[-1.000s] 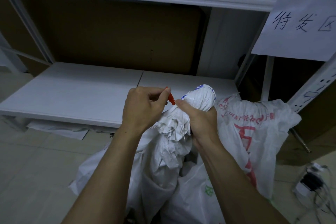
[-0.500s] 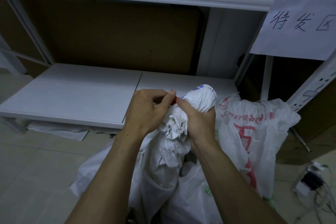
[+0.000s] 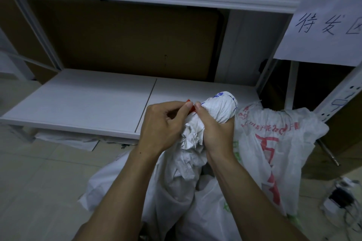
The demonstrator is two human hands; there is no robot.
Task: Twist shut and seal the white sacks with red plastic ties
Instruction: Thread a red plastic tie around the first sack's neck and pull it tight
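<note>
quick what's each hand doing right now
Left hand: closed, pinching the red tie.
Right hand: closed around the white sack's twisted neck.

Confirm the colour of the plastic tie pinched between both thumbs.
Red plastic tie; seen in the head view.

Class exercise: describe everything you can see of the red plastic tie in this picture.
Only a small bright red sliver of the red tie shows, looking like smooth plastic. It sits at the twisted neck of the white sack, pinched between the thumbs of the left hand and right hand. Its length, ends and whether it is fastened are hidden.
</note>
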